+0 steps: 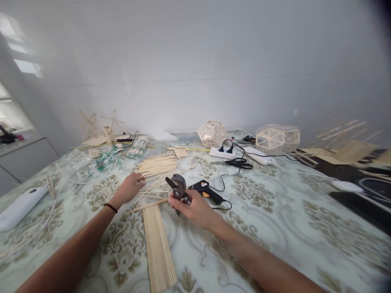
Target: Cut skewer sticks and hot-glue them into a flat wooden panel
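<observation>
In the head view, I see the right hand (190, 206) closed around a dark grey metal cutter (177, 185). The left hand (130, 188) has its fingers half curled by a pile of thin, pale wooden sticks (157, 163); I can't tell if it grips one. Loose sticks also lie between the hands. A black glue gun with an orange trigger (211, 191) lies just past the right hand.
</observation>
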The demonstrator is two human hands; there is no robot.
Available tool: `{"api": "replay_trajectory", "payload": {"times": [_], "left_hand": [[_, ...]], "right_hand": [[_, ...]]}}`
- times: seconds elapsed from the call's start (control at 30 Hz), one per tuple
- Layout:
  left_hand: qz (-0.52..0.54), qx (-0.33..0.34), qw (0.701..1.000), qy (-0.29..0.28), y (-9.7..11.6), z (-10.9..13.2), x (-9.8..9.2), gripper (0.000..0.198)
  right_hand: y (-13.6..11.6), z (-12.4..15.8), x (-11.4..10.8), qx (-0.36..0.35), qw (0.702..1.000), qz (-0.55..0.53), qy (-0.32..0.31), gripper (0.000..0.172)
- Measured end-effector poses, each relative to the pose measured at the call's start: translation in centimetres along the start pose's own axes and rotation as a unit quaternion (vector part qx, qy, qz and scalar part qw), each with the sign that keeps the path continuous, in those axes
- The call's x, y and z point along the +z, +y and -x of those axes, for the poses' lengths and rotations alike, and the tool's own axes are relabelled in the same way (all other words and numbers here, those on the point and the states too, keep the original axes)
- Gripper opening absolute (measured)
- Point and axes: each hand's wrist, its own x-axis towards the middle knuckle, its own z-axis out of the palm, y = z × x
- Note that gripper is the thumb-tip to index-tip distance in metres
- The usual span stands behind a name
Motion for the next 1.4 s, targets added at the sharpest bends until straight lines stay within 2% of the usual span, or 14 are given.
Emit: {"api": "replay_trajectory", "payload": {"times": [0.13,0.47,0.8,1.03,1.27,1.4], "left_hand": [[-0.030,-0.006,1.000,-0.008,-0.1,-0.1,0.2,0.011],[-0.071,-0.031,0.996,-0.038,-0.6,-0.2,0.5,0.015],[-0.087,-0.033,0.995,-0.037,-0.3,-0.2,0.7,0.016],[-0.038,-0.040,0.998,-0.006,-0.2,-0.2,0.3,0.014],[0.070,0.012,0.996,0.050,1.3,0.1,-0.5,0.017],[0.141,0.040,0.988,0.054,2.4,0.6,-1.1,0.026]], "right_hand": [[0.1,0.0,-0.2,-0.001,1.000,-0.007,-0.012,0.031],[0.0,-0.1,-0.5,0.000,0.999,-0.017,-0.028,0.030],[-0.2,0.1,-0.6,0.001,0.999,-0.018,-0.033,0.030],[-0.1,0.0,-0.7,-0.001,0.999,-0.022,-0.033,0.031],[-0.1,-0.1,-0.7,-0.006,0.999,-0.012,-0.031,0.031],[0.1,-0.2,-0.2,-0.037,0.999,-0.011,0.027,0.025]]}}
